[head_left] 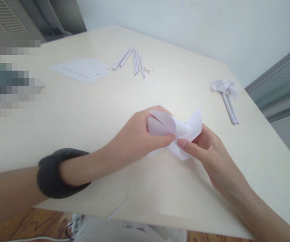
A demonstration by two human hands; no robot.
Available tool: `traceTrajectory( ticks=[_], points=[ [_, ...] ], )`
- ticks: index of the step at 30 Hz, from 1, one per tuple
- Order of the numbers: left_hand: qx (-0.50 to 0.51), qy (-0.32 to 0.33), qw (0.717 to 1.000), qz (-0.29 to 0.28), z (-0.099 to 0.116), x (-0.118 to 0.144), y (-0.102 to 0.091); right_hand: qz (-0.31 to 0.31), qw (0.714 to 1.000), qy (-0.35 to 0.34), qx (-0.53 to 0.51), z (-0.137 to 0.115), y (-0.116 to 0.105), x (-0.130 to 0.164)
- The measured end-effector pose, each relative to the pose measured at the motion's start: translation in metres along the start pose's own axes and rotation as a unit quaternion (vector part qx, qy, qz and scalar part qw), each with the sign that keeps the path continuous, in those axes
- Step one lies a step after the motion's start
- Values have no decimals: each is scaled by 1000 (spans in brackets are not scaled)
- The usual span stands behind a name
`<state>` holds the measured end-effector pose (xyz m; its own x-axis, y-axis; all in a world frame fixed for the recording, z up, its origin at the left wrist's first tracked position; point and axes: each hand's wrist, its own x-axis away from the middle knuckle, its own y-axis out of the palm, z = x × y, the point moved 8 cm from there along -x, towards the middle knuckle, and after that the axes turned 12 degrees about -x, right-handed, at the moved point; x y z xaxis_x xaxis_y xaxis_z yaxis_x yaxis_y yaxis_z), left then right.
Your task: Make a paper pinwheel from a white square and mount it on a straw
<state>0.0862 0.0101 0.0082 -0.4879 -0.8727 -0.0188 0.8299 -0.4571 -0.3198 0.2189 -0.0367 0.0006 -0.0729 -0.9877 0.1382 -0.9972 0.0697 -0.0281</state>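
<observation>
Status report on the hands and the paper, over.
Left hand and right hand both pinch the folded paper pinwheel at its centre, above the table. Nothing blocking.

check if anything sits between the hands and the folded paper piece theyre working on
Nothing visible does. The left hand and right hand both already pinch the folded paper pinwheel at its centre, above the table.

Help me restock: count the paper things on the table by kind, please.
Folded pinwheel in both hands: 1
Finished pinwheels on sticks: 2
Rolled paper sticks: about 6
Stack of paper squares: 1
Total: about 10
</observation>
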Motion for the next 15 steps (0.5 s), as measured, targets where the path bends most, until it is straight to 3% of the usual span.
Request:
traceTrajectory(
  ticks=[4,15],
  points=[
    [-15,2,1000,1,1,0,0,-28,999,14,-38,-1,6,-1],
    [-42,4,999,7,2,1,-1,-11,1000,17,-15,0,5,0]
  ],
)
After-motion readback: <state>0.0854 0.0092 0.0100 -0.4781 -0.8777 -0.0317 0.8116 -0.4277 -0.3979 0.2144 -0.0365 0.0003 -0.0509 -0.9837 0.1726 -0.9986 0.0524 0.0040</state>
